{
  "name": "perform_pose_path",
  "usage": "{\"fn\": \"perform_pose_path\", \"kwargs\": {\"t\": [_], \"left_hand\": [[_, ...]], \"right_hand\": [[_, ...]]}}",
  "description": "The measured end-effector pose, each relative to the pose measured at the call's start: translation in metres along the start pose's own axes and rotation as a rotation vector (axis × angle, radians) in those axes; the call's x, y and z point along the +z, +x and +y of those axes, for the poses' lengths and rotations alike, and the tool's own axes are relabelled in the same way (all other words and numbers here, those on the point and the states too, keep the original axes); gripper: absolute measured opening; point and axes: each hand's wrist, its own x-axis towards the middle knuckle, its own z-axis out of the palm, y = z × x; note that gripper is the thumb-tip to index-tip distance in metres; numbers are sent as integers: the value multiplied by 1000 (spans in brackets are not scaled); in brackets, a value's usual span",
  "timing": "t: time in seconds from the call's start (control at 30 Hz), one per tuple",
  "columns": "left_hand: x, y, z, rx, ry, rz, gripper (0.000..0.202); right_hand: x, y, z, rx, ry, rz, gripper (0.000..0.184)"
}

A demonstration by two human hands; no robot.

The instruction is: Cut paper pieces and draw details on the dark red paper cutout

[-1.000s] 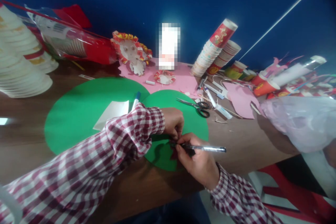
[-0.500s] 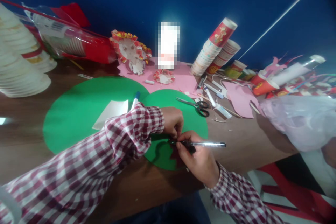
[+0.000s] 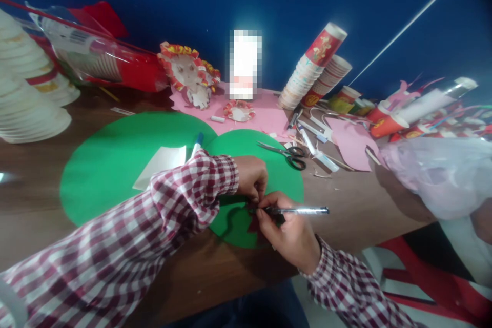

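Note:
My right hand (image 3: 294,236) grips a pen (image 3: 302,210) with a clear barrel; its back end points right and its tip end is near my left fingers. My left hand (image 3: 251,177) is closed, fingertips pinched down beside the pen's tip. What sits between those fingertips is too small and dark to make out. Below both hands lies the smaller green paper circle (image 3: 230,236). A dark red piece (image 3: 253,224) with a jagged edge shows just under the pen, partly hidden by my right hand. Black-handled scissors (image 3: 286,152) rest on the circle's right edge.
A larger green circle (image 3: 100,164) lies left, bearing white paper (image 3: 161,164) and a blue-capped marker (image 3: 198,144). Stacked paper cups (image 3: 311,72) lean at the back, near a ruffled paper lion face (image 3: 188,72). A plastic bag (image 3: 438,179) is at right.
The view has shifted very slightly. Both hands keep almost the same pose, with the pen still in my right hand.

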Motion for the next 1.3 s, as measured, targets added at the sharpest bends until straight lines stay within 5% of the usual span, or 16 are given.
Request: {"fn": "perform_pose_path", "kwargs": {"t": [1.3], "left_hand": [[-1,0,0,16,16,-12,11]], "right_hand": [[-2,1,0,10,32,-25,3]]}}
